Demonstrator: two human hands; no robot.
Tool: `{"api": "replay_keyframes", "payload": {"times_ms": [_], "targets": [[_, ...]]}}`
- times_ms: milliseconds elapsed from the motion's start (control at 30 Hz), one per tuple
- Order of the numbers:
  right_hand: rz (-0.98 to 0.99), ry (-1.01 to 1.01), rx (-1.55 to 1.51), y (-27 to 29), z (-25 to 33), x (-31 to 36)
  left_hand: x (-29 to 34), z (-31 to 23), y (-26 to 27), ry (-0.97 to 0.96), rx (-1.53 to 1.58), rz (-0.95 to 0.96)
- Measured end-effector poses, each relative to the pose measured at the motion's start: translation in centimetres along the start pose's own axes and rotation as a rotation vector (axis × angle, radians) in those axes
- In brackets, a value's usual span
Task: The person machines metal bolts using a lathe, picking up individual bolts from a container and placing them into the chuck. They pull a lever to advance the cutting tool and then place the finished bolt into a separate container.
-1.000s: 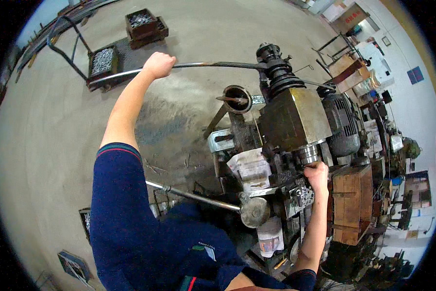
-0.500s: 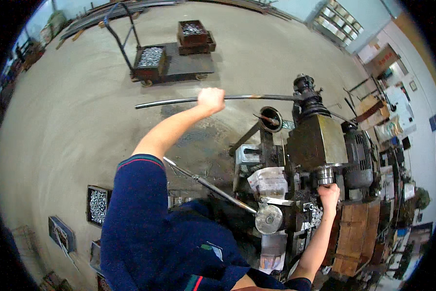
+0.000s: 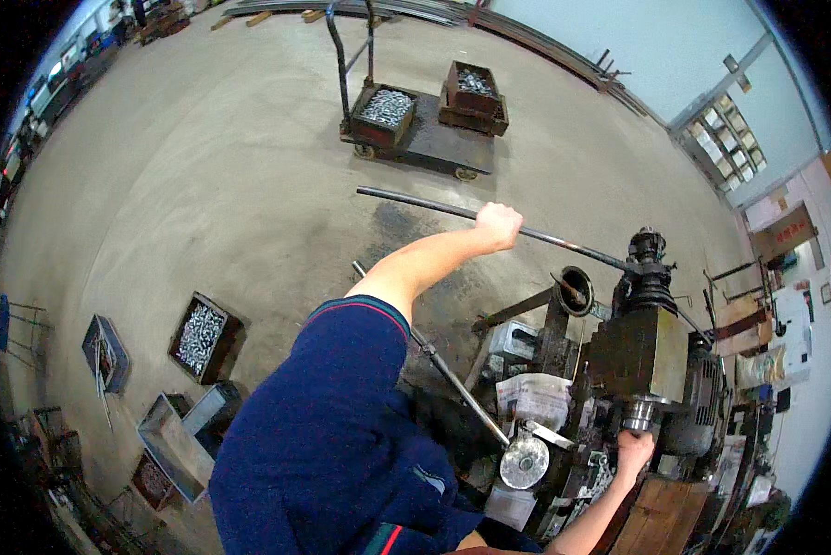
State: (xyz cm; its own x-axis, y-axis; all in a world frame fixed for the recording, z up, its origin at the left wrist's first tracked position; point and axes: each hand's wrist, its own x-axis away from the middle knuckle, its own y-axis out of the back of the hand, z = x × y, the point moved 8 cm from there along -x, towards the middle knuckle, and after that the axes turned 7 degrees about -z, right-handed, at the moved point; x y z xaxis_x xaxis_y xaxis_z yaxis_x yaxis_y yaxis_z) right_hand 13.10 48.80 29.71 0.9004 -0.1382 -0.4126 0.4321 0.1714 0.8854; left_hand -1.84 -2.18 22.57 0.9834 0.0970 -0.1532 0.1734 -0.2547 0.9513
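Observation:
My left hand is wrapped round a long metal bar. The bar runs to the dark upper end of a machine on my right. Just below the machine's shiny round spindle nose, my right hand is closed, with its fingers up against it. Whatever those fingers grip is hidden. Left of that hand sits a round metal disc with a long rod lever slanting up from it. Small metal parts lie beside my right wrist.
A flat trolley with boxes of metal parts stands beyond the bar. On the floor at left are a box of small parts, a tray with rods and metal bins. A motor adjoins the machine; wooden boards lie below.
The whole view has shifted, so the machine and trolley appear farther right and lower. Within it the bar now slopes down toward the machine. Both hands keep their places on bar and spindle.

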Motion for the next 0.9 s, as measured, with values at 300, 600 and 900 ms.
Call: {"api": "replay_keyframes", "payload": {"times_ms": [300, 600, 900], "targets": [[0.033, -0.028, -0.032, 0.5, 1.6, 0.0, -0.2, 0.4, -0.6, 0.002, 0.025, -0.003], [-0.064, 0.067, -0.083, 0.4, 0.7, 0.1, -0.2, 0.4, -0.5, 0.004, 0.014, -0.027], [-0.077, 0.122, -0.062, 0.3, 0.8, 0.3, -0.1, 0.2, -0.5, 0.015, -0.018, -0.023]]}}
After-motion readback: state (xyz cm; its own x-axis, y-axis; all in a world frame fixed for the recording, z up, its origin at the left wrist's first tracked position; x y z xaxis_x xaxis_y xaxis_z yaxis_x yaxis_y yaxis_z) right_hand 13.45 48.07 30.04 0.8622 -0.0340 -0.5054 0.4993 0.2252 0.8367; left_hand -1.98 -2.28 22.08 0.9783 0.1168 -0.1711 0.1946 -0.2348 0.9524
